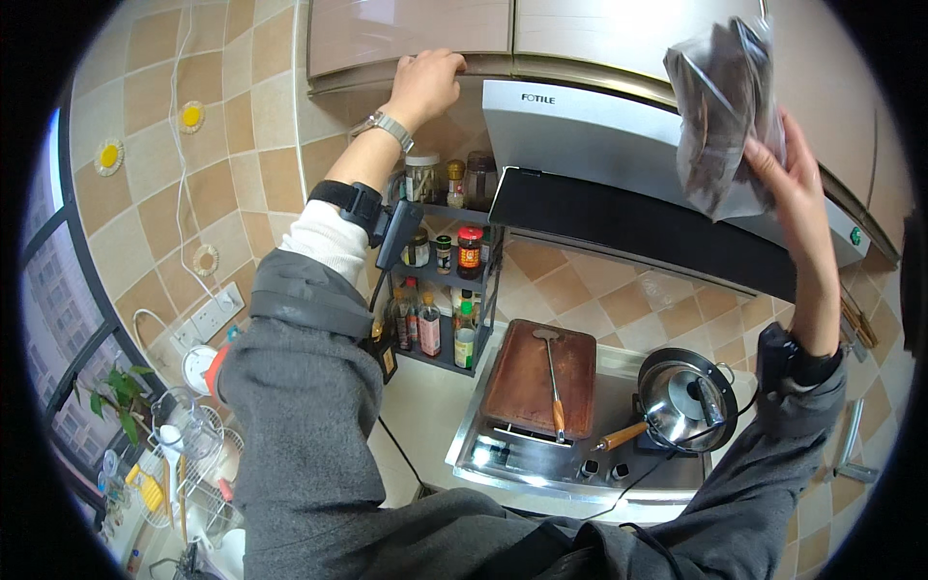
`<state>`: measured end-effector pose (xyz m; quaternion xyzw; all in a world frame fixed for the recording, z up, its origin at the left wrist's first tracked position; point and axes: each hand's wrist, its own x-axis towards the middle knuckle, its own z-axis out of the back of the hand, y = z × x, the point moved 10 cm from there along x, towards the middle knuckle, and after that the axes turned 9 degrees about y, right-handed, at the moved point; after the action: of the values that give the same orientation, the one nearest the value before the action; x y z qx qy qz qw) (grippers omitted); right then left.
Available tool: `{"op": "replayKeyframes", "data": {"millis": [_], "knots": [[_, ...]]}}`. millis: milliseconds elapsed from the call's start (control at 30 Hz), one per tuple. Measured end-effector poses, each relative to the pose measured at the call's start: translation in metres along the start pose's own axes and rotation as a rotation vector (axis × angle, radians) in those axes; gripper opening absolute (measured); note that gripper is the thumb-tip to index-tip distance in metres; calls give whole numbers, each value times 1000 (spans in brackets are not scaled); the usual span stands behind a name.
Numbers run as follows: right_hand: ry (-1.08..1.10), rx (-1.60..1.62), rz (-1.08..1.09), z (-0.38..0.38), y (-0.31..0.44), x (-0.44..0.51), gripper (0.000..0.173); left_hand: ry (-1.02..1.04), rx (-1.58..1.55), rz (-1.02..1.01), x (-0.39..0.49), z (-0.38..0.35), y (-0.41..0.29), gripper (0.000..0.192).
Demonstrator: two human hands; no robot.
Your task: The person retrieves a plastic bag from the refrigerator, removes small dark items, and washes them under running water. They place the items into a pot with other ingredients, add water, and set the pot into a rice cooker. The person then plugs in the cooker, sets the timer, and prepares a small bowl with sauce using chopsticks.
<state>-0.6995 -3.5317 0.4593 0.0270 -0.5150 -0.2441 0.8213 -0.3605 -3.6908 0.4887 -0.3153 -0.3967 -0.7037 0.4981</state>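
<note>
My left hand [428,83] reaches up to the lower edge of a glossy wall cabinet door [409,32], fingertips on the rim. That door looks closed. High on the right, my right hand [786,163] grips a clear plastic bag [725,123] with dark brown contents that I cannot identify. The bag hangs in front of the range hood [587,119] and the neighbouring cabinet door. Below my left hand stands a dark spice rack [442,275] with jars and bottles, among them a red-lidded jar [470,250].
A wooden cutting board [507,377] with a long-handled spatula [552,370] lies over the left of the gas stove [522,464]. A wok [656,362] holding a steel pan sits on the right. Dish racks [210,471] and a plant [119,395] are at the left. Cables hang near both arms.
</note>
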Motion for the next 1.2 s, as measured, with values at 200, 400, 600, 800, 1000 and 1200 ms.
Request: {"op": "replayKeyframes", "data": {"millis": [200, 400, 600, 800, 1000, 1200], "knots": [[-44, 28, -25, 4, 10, 67, 48, -187, -154, -87, -35, 42, 5, 27], [10, 38, 93, -44, 13, 124, 51, -561, -819, 6, -144, 112, 91, 29], [98, -11, 14, -160, 6, 240, 46, -879, -1324, 7, -204, 138, 183, 38], [157, 52, -149, -257, 0, 346, 25, -864, -1344, -79, -212, 139, 209, 39], [123, -119, -328, -302, -27, 420, 25, -786, -1303, -173, -203, 137, 200, 44], [59, -36, -350, -334, -43, 412, 37, -702, -1466, -69, -199, 121, 199, 51]]}}
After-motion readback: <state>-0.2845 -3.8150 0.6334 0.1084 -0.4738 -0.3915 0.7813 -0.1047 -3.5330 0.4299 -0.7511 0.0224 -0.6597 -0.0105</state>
